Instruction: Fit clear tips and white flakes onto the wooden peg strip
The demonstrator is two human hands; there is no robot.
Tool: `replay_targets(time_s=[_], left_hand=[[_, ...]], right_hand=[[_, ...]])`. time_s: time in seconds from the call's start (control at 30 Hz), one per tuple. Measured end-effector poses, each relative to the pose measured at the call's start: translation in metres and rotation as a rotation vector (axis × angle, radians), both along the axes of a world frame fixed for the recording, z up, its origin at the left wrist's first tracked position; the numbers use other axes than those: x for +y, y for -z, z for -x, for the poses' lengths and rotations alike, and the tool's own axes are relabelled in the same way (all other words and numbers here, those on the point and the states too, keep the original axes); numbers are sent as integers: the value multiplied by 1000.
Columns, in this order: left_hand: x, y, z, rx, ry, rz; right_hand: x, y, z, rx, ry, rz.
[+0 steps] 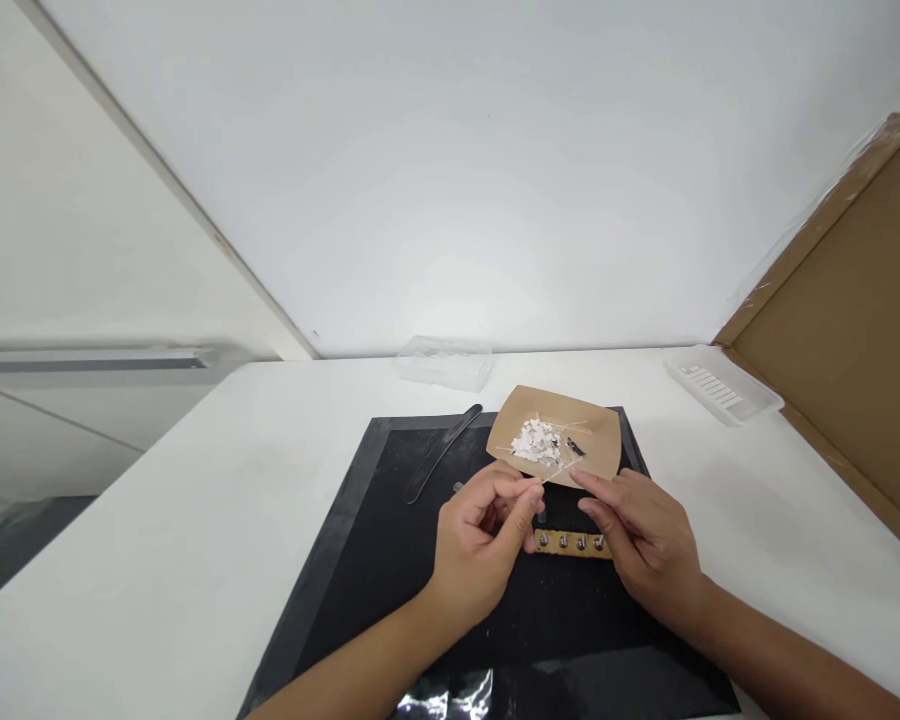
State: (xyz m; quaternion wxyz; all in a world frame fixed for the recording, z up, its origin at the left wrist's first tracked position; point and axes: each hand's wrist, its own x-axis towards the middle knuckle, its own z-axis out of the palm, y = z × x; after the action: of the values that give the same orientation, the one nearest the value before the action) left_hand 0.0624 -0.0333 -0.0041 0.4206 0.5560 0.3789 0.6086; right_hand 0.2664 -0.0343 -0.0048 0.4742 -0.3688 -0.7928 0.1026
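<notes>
My left hand (476,550) is closed in a pinch on a thin, clear strip (559,471) that slants up to the right. My right hand (656,545) is at the strip's far end, thumb and index finger apart; whether the index fingertip touches the strip I cannot tell. Just beyond both hands sits a brown paper tray (600,425) holding a heap of white scraps (536,440), a small dark piece (574,447) and thin strands. Below the fingers lies a yellowish bar (552,545) with several shiny metal studs, its ends partly hidden by my hands.
A black mat (390,560) covers the middle of the white table (195,520). On it, left of the tray, lies a dark flat stick (442,455). A clear plastic box (446,363) stands at the back, another (724,385) at the right beside a cardboard panel (847,330).
</notes>
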Motion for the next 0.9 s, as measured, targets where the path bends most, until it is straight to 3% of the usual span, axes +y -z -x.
replay_targets(time_s=[0.17, 0.43, 0.7, 0.9], left_hand=[[0, 0, -1, 6, -3, 20], [-2, 3, -1, 18, 44, 27], [-3, 6, 5, 191, 135, -189], [1, 1, 8, 319, 158, -326]], right_hand=[[1, 0, 0, -14, 25, 26], [0, 6, 1, 5, -100, 166], [0, 0, 3, 145, -155, 436], [-2, 5, 5, 282, -87, 635]])
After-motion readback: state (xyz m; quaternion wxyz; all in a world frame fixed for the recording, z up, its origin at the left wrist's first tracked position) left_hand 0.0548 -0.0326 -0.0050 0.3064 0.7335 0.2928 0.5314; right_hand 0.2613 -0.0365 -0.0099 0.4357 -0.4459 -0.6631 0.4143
